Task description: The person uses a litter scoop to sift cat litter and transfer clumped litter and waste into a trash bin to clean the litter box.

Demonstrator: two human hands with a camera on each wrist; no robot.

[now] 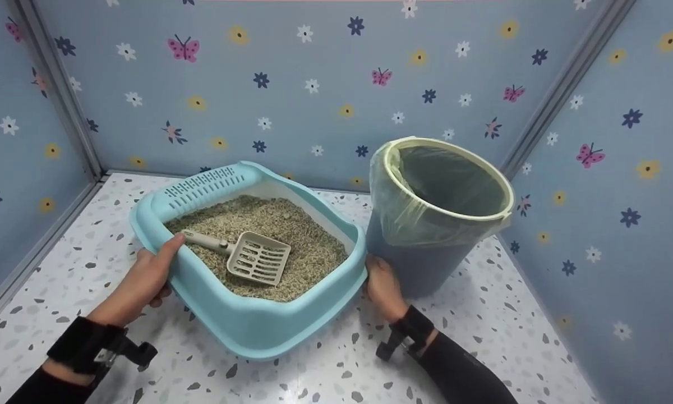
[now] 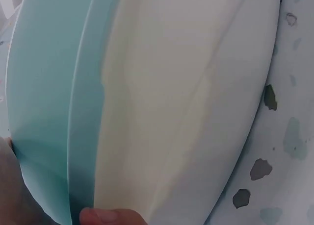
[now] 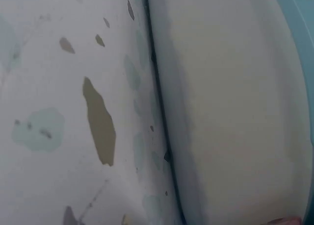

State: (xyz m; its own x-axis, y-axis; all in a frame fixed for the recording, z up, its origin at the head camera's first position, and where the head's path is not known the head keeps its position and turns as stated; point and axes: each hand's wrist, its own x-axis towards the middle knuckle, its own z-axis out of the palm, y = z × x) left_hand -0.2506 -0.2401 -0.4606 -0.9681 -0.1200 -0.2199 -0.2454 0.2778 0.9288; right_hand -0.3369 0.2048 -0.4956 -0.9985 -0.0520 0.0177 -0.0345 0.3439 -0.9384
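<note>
A light-blue litter box [image 1: 269, 331] stands on the speckled surface, filled with brown granular litter [image 1: 308, 241]. On the litter lies a beige slotted scoop [image 1: 258, 258], its handle pointing toward the left rim. My left hand [image 1: 146, 275] grips that rim, thumb on top and fingers below; in the left wrist view a fingertip [image 2: 110, 216] shows beneath the blue edge. At the right corner, my right hand [image 1: 384, 283] holds the rim. Only a bit of fingertip [image 3: 287, 221] appears under the rim in the right wrist view, beside the pale lower wall [image 3: 235, 112].
A blue-grey bin [image 1: 415, 264] with a pale rim and a translucent yellowish liner [image 1: 398, 219] stands just right of the litter box, close to my right hand. Flower-patterned panels [image 1: 325, 62] enclose the back and both sides of the speckled surface [image 1: 325, 376].
</note>
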